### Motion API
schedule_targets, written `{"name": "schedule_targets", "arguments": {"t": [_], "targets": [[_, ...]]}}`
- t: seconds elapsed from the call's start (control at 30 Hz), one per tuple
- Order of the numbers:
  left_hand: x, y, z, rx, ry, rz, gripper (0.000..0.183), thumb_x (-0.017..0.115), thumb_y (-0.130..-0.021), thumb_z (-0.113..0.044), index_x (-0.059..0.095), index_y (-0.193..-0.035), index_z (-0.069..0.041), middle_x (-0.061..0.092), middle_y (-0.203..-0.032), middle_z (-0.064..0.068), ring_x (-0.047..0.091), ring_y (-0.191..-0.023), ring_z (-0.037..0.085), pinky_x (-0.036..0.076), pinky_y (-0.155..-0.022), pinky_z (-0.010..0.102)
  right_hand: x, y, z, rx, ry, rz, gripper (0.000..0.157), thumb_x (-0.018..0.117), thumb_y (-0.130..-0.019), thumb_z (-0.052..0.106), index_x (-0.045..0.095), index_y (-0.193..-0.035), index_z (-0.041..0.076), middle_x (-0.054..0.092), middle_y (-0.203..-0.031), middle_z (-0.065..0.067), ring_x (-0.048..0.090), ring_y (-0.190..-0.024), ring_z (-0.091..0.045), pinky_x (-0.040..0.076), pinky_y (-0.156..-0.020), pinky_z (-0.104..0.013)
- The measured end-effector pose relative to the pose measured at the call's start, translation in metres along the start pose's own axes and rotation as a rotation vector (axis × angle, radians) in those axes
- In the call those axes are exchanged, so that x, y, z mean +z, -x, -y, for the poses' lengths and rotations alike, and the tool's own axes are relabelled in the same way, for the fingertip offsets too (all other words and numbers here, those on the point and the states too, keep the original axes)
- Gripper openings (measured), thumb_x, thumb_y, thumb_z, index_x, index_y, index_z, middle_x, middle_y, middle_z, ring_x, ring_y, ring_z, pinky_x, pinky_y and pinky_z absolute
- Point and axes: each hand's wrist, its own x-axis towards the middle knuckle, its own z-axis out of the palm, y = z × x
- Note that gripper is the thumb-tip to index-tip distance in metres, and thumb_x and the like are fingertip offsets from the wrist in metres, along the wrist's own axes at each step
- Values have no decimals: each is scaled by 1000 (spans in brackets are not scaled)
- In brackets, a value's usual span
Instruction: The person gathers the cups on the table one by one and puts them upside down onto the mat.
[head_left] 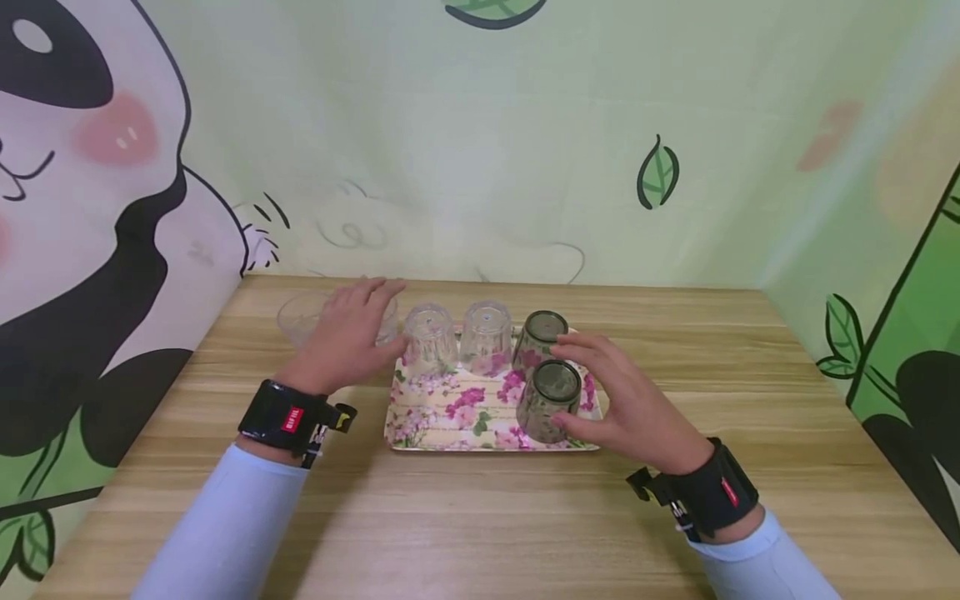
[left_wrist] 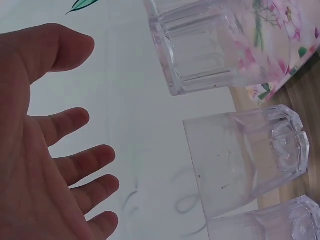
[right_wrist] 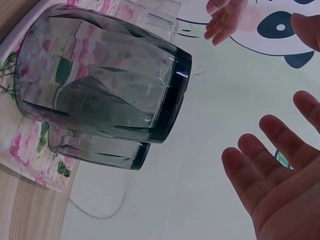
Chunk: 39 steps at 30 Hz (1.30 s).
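Observation:
My left hand (head_left: pixel 347 337) is raised above the table at the tray's left, fingers spread, holding nothing. Near it, a clear glass (head_left: pixel 431 342) stands upside down on the flowered tray (head_left: pixel 431 417); another clear glass (head_left: pixel 487 337) is inverted to its right. Beyond the left hand, partly hidden, stand upright clear glasses (left_wrist: pixel 240 160). On the tray's right side are two upside-down grey glasses, a front one (head_left: pixel 553 404) and a back one (head_left: pixel 542 337). Beside the front grey glass hovers my right hand (head_left: pixel 630 400), fingers extended and apart from it in the right wrist view.
The wooden table (head_left: pixel 480 517) ends at a wall sheet (head_left: pixel 465 167) printed with leaves and a panda. Each wrist wears a black strap; the left strap (head_left: pixel 281 417) sits just above a light blue sleeve.

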Motion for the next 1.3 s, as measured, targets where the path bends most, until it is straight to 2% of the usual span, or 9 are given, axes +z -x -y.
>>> {"name": "schedule_targets", "arguments": {"t": [0.2, 0.67, 1.3], "targets": [[2, -2, 4, -6, 3, 3, 72, 62, -91, -29, 33, -154, -9, 33, -160, 29, 25, -148, 48, 17, -124, 71, 1, 1, 0, 7, 0, 5, 76, 84, -79, 23, 47, -145, 13, 49, -149, -17, 46, -138, -33, 52, -106, -61], [5, -7, 18, -41, -19, 66, 72, 58, -93, -28, 29, -156, -9, 29, -161, 32, 21, -148, 51, 17, -123, 72, 1, 0, 0, 32, -14, 28, 72, 81, -83, 24, 47, -145, 14, 48, -150, -18, 45, -140, -32, 51, -108, -61], [21, -19, 35, -87, -55, 90, 81, 68, -90, -35, 29, -156, -8, 27, -162, 33, 21, -148, 52, 18, -124, 71, 0, 1, 2, 48, -48, 18, 63, 77, -88, 21, 49, -143, 14, 48, -149, -17, 44, -140, -33, 49, -110, -63]]}}
